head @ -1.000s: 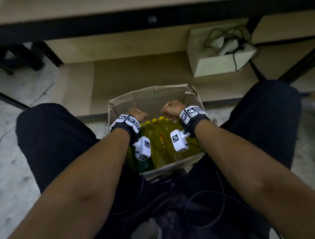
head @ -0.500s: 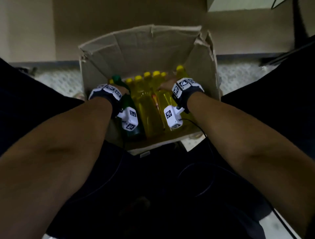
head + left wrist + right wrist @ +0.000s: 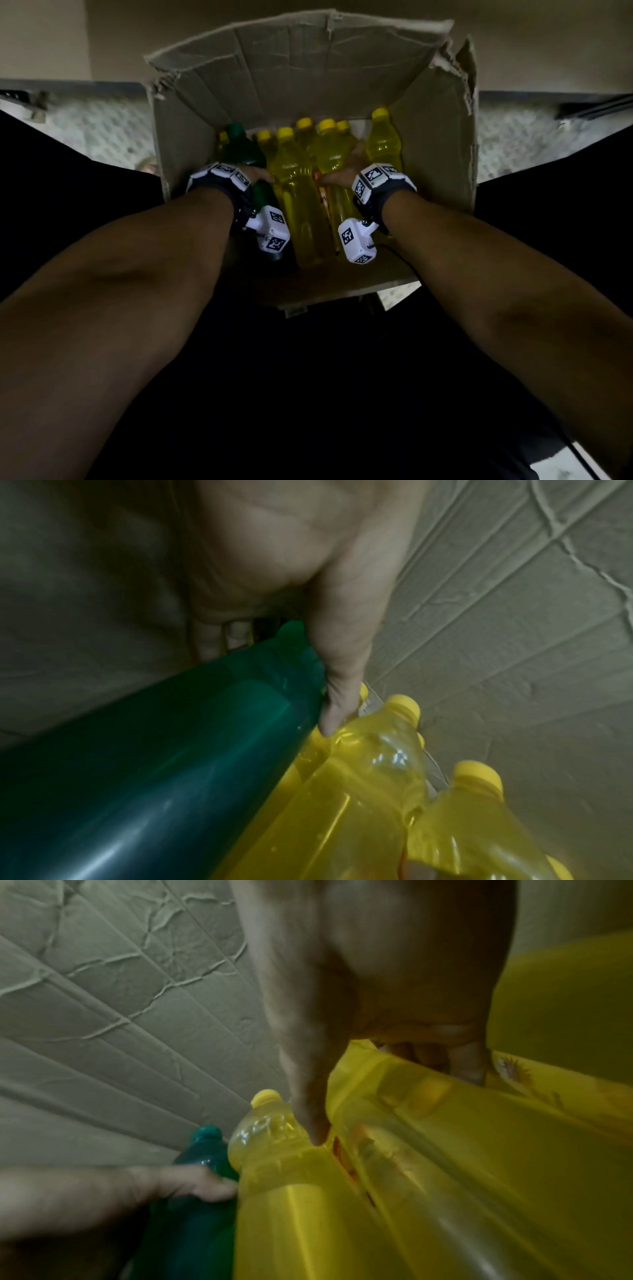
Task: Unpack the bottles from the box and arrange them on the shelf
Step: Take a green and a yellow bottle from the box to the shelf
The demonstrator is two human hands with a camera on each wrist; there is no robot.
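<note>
The bottles [image 3: 301, 178] stand in the open box [image 3: 308, 65] at the upper centre of the frame; compared with one second ago, both hands have gone down into it. The left hand [image 3: 255, 171] grips the green bottle [image 3: 245, 147]. The right hand [image 3: 342, 171] grips a yellow bottle [image 3: 330, 157] beside it.

One open brown cardboard box [image 3: 308, 61] holds one dark green plastic bottle [image 3: 245, 150] with a green cap, at its nine o'clock side. Seven clear yellow plastic bottles [image 3: 291, 178] can be counted by their yellow caps from nine to three o'clock, the leftmost cap half hidden behind the green bottle. Two bare hands reach in, one left hand [image 3: 257, 171] and one right hand [image 3: 342, 174]
</note>
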